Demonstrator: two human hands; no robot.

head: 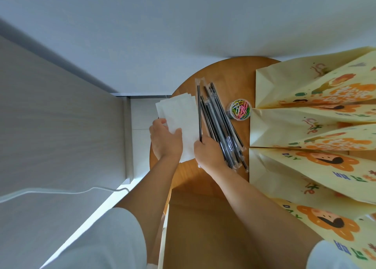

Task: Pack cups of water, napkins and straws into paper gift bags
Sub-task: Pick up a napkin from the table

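On the table point(223, 71), both hands busy.
Left hand point(165, 141) pinches napkins point(183, 114); right hand point(209, 152) grasps one straw point(199, 109), straw pile point(220, 126) beside it.

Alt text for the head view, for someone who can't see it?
A person's left hand grips the white napkins while the right hand pinches one wrapped black straw from the straw pile on a round wooden table. Yellow gift bags lie flat beside a tub of coloured paper clips.

White napkins point(181, 122), black straws point(219, 126), cream bags point(284, 114) with orange flower cartoons.
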